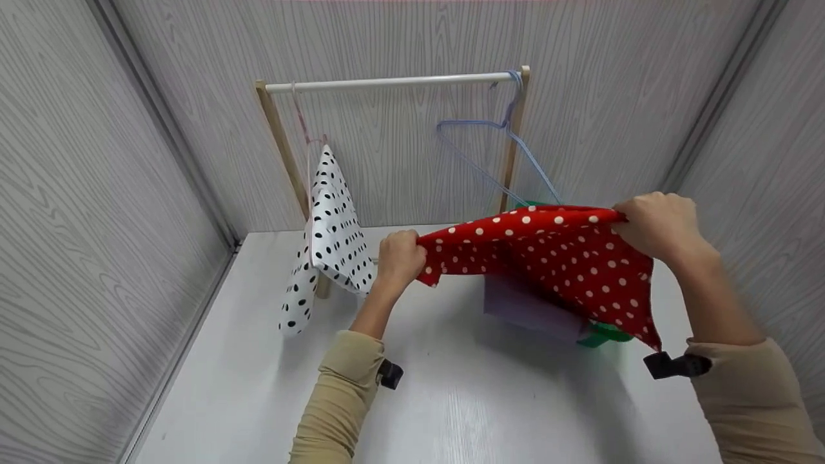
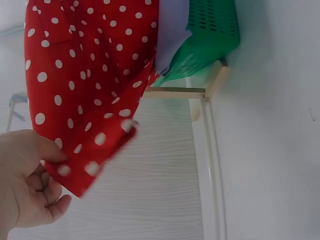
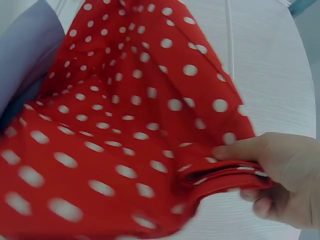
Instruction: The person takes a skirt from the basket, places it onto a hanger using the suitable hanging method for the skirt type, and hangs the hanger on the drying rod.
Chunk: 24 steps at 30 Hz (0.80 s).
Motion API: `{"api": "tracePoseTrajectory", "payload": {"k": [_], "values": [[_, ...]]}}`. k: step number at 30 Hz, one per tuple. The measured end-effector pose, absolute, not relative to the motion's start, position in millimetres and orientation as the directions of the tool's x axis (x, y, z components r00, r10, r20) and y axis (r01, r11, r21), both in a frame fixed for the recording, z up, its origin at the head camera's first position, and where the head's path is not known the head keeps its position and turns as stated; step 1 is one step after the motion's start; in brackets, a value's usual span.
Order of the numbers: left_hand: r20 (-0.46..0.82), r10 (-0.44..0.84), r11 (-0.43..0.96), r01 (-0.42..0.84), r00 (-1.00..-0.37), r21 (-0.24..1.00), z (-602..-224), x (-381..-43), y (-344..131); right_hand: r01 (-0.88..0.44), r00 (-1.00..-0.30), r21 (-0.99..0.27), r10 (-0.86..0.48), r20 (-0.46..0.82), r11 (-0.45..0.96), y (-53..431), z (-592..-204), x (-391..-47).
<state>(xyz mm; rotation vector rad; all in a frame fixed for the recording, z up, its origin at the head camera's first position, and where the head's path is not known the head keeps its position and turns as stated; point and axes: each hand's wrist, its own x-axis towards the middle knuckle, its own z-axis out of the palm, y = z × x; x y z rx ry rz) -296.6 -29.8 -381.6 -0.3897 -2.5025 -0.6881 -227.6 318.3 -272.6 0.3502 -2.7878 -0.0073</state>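
A red cloth with white dots is stretched in the air between both hands, its upper edge folded over. My left hand pinches one end of that edge, thumb on top in the left wrist view. At the other end my right hand grips the bunched, layered fabric between thumb and fingers, higher than the left. The cloth's loose part hangs down toward the right wrist. Behind it, a blue hanger hangs bare from the right end of the rack's white rail.
A white cloth with black dots hangs on a pink hanger at the rack's left. Behind the red cloth stands a green basket with lavender fabric over its side. Wood-grain walls enclose the white table.
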Motion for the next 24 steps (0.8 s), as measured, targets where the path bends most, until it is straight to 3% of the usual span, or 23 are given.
{"api": "tracePoseTrajectory", "payload": {"k": [5, 11, 14, 17, 24], "values": [[0.567, 0.021, 0.793, 0.359, -0.823, 0.492, -357, -296, -43, -0.264, -0.755, 0.040, -0.232, 0.613, 0.964, 306, -275, -238], [0.717, -0.046, 0.858, 0.341, -0.695, 0.385, -325, -300, -68, -0.360, -0.433, 0.091, -0.252, 0.866, 0.929, 281, -287, -255], [0.768, -0.063, 0.888, 0.316, -0.637, 0.335, -315, -302, -84, -0.401, -0.328, 0.137, -0.282, 0.901, 0.906, 267, -299, -261], [0.785, -0.074, 0.909, 0.283, -0.615, 0.307, -309, -303, -100, -0.462, -0.309, 0.165, -0.333, 0.891, 0.871, 255, -312, -263], [0.827, -0.067, 0.953, 0.209, -0.558, 0.219, -302, -304, -132, -0.599, -0.392, 0.173, -0.475, 0.788, 0.782, 219, -358, -258]]}}
